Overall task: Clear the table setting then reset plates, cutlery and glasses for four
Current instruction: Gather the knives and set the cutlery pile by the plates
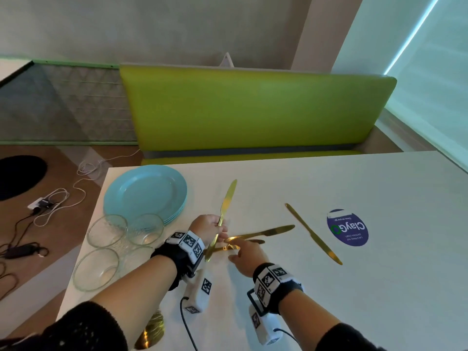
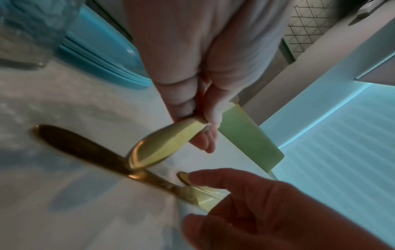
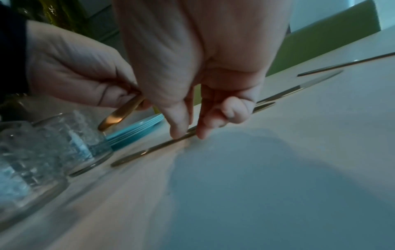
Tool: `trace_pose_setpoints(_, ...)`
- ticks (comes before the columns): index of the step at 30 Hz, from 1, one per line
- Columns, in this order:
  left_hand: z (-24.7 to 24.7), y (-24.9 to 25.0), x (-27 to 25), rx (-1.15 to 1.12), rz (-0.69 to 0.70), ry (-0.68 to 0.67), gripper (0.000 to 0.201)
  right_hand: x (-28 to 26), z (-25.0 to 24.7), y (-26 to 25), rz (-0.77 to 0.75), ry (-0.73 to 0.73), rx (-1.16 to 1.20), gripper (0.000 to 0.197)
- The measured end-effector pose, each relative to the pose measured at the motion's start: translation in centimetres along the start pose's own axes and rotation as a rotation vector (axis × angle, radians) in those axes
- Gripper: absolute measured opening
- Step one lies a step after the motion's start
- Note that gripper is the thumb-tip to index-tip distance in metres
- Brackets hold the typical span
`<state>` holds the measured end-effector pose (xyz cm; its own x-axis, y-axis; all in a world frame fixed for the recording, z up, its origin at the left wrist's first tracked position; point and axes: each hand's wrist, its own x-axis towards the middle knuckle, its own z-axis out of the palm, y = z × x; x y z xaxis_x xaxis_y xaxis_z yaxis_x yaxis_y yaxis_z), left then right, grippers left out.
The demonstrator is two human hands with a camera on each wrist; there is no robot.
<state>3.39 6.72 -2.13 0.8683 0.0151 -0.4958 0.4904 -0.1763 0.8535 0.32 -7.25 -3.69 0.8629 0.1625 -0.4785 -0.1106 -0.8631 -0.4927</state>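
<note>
My left hand (image 1: 218, 230) grips a gold knife (image 1: 227, 202) by its handle, blade pointing away toward the bench; the left wrist view shows my left hand (image 2: 203, 125) curled round that knife (image 2: 159, 148). My right hand (image 1: 234, 250) reaches down onto more gold cutlery (image 1: 260, 233) lying crossed on the white table (image 1: 379, 287). In the right wrist view the thumb and forefinger of my right hand (image 3: 190, 135) pinch a flat-lying knife (image 3: 147, 152). Another gold knife (image 1: 313, 233) lies apart to the right. Stacked blue plates (image 1: 145, 193) and three glasses (image 1: 107, 230) stand at the left.
A round purple sticker (image 1: 348, 228) is on the table right of the loose knife. A green bench (image 1: 253, 110) runs behind the table. Cables and a power strip (image 1: 43, 203) lie on the floor at left. A gold object (image 1: 152, 330) sits at the near edge.
</note>
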Motion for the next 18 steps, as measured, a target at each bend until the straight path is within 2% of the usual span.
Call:
trace_pose_setpoints(2,-0.4,-0.2,0.1,-0.017,-0.006,0.04,0.02,0.3,0.6,-0.7,-0.057,-0.037,-0.104,0.046)
trace_pose_setpoints(6,-0.6,-0.6,0.4,-0.042,-0.023,0.116,0.021,0.6,1.6,-1.0,-0.179,-0.038,-0.324,0.041)
trace_pose_setpoints(10,-0.3,-0.7,0.7,-0.02,-0.013,0.154,0.02,-0.2,1.5,0.2,-0.216,-0.015,-0.38,0.036)
trace_pose_setpoints(13,0.4,-0.5,0.8,-0.009,0.002,0.138,0.02,-0.9,1.3,2.1,-0.195,0.027,-0.305,0.031)
trace_pose_setpoints(18,2.0,0.1,0.8,0.012,0.029,0.083,0.021,-2.1,-0.2,5.8,-0.048,0.097,-0.201,0.028)
